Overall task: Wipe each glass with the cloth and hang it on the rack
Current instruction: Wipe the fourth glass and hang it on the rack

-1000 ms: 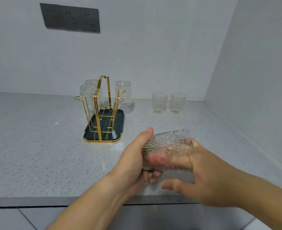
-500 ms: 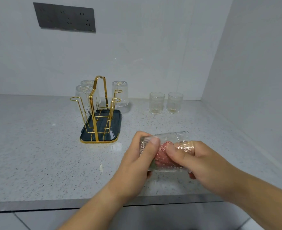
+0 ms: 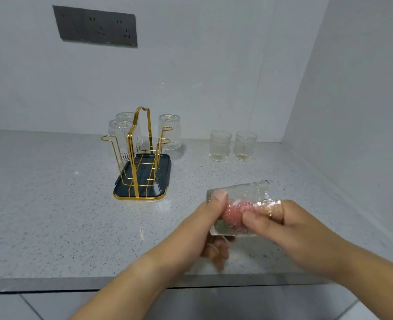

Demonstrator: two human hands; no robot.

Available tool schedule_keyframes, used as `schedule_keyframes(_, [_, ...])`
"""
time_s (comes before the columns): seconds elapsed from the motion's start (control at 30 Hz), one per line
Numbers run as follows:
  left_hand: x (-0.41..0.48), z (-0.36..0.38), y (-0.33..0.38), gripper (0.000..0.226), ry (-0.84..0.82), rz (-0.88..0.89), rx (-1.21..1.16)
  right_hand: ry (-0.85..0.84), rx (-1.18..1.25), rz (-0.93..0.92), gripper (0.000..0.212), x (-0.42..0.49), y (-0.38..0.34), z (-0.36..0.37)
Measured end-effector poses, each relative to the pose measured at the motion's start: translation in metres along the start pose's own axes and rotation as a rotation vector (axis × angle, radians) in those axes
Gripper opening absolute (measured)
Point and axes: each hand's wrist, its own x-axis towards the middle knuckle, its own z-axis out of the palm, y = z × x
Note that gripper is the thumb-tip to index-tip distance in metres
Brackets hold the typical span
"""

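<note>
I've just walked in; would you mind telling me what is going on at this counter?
A person is wiping a glass, held on its side over the front of the counter. The left hand and the right hand both grip it, and a pink cloth shows inside it. Three glasses already hang upside down on the gold rack, whose front hooks are free. Two more glasses stand upright to its right.

The cloth point(image 3: 236, 212) shows only as pink blur through the glass point(image 3: 248, 191).
</note>
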Motion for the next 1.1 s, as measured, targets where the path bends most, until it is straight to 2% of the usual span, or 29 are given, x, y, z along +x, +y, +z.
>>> schedule_keyframes(0.1, [-0.002,0.004,-0.008,0.046,0.148,0.292,0.158,0.133,0.157,0.24,0.024,0.0,-0.001,0.01])
schedule_keyframes(0.17, [-0.001,0.005,-0.011,0.036,0.235,0.417,0.177,0.087,0.156,0.236,0.027,-0.003,-0.003,0.017])
schedule_keyframes(0.2, [-0.002,0.005,-0.009,0.042,0.271,0.426,0.146,0.024,0.122,0.189,0.027,-0.005,-0.005,0.018])
schedule_keyframes(0.23, [-0.001,0.006,-0.007,0.053,0.297,0.383,0.077,-0.043,0.052,0.103,0.031,-0.007,-0.009,0.019])
schedule_keyframes(0.27, [0.0,0.006,-0.003,0.064,0.31,0.275,-0.008,-0.078,-0.122,-0.051,0.031,-0.007,-0.007,0.018])
schedule_keyframes(0.33, [-0.001,0.006,0.005,0.066,0.25,-0.024,-0.167,-0.126,-0.608,-0.256,0.028,-0.007,0.004,0.016])
schedule_keyframes(0.4, [-0.003,0.004,0.011,0.065,0.115,-0.229,-0.266,-0.186,-0.951,-0.268,0.039,-0.005,0.014,0.009])
schedule_keyframes(0.43, [-0.004,0.002,0.011,0.065,0.054,-0.273,-0.285,-0.209,-0.999,-0.255,0.039,-0.004,0.017,0.009])
schedule_keyframes(0.5, [-0.005,-0.003,0.007,0.069,-0.057,-0.275,-0.276,-0.15,-0.889,-0.29,0.031,-0.005,0.023,0.005])
schedule_keyframes(0.57, [-0.004,-0.004,0.002,0.075,-0.09,-0.2,-0.191,-0.084,-0.514,-0.171,0.03,-0.004,0.015,0.005])
schedule_keyframes(0.63, [-0.001,-0.002,-0.005,0.065,0.015,-0.036,-0.051,-0.01,-0.101,0.033,0.035,-0.002,0.005,0.006])
schedule_keyframes(0.7, [0.0,0.0,-0.012,0.048,0.134,0.145,0.058,0.142,0.155,0.217,0.026,0.0,0.0,0.012])
schedule_keyframes(0.77, [0.0,0.002,-0.017,0.041,0.185,0.295,0.096,0.174,0.201,0.286,0.024,-0.002,0.0,0.018])
schedule_keyframes(0.83, [-0.002,0.002,-0.013,0.042,0.241,0.327,0.066,0.098,0.155,0.248,0.027,-0.001,-0.002,0.021])
schedule_keyframes(0.9, [-0.002,0.002,-0.002,0.052,0.267,0.134,-0.034,-0.078,0.045,0.085,0.028,-0.004,-0.006,0.016])
schedule_keyframes(0.97, [-0.002,0.001,0.007,0.06,0.172,-0.168,-0.198,-0.192,-0.386,-0.125,0.025,-0.006,0.0,0.017])
schedule_keyframes(1.0, [-0.003,0.0,0.009,0.063,0.111,-0.263,-0.264,-0.202,-0.614,-0.185,0.03,-0.007,0.012,0.015])
schedule_keyframes(1.03, [-0.003,-0.001,0.009,0.066,0.052,-0.307,-0.298,-0.183,-0.779,-0.197,0.034,-0.007,0.021,0.013])
schedule_keyframes(1.1, [-0.001,-0.002,0.006,0.067,-0.027,-0.327,-0.321,-0.148,-0.809,-0.21,0.028,-0.008,0.028,0.012])
